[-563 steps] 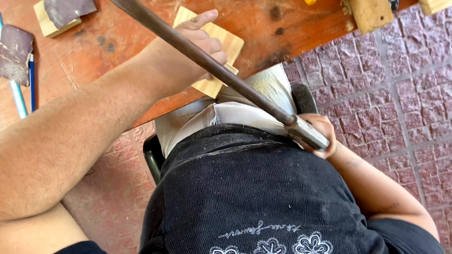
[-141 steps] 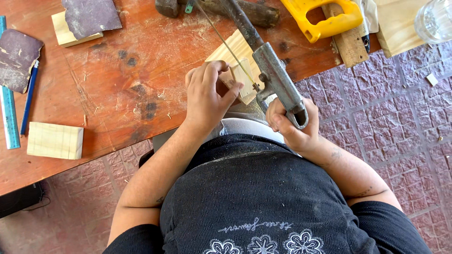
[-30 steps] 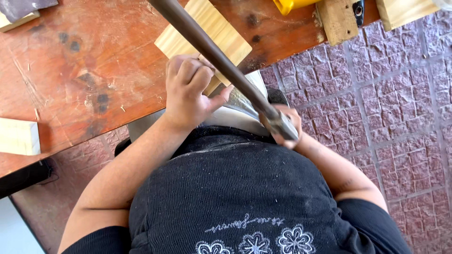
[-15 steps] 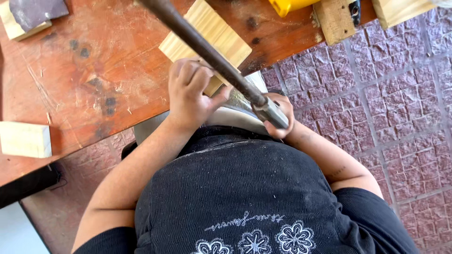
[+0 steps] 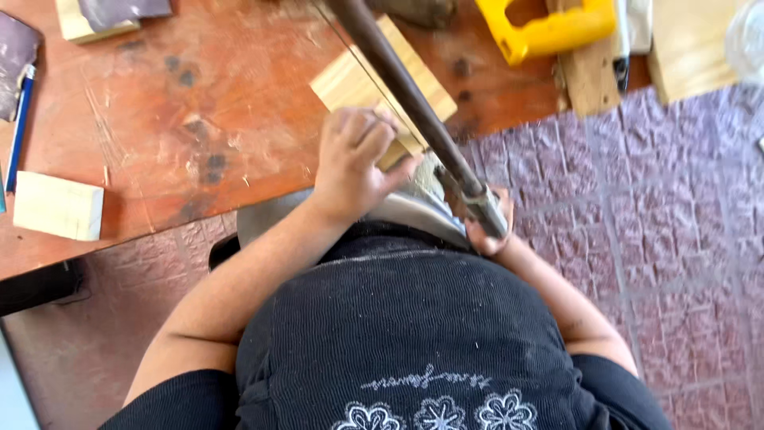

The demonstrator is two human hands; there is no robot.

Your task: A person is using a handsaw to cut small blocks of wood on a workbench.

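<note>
My left hand [image 5: 352, 162] presses down on a pale wooden board [image 5: 374, 84] that juts over the edge of the reddish worktable [image 5: 199, 119]. My right hand [image 5: 489, 227] grips the handle end of a metal frame saw [image 5: 406, 95], whose dark bar runs up and left over the board. The thin blade lies along the board beside my left fingers. Most of my right hand is hidden behind the saw handle.
A small pale wood block [image 5: 57, 205] lies at the table's left edge. A blue pen [image 5: 19, 127] and sandpaper-topped blocks [image 5: 111, 16] sit at the far left. A yellow hand tool [image 5: 549, 28] and wood offcuts [image 5: 684, 48] rest at the top right above the purple tiled floor [image 5: 660, 207].
The view has shifted, showing more of the table. The saw has slid forward and up, and my right hand has moved with it. My left hand stays on the board.
</note>
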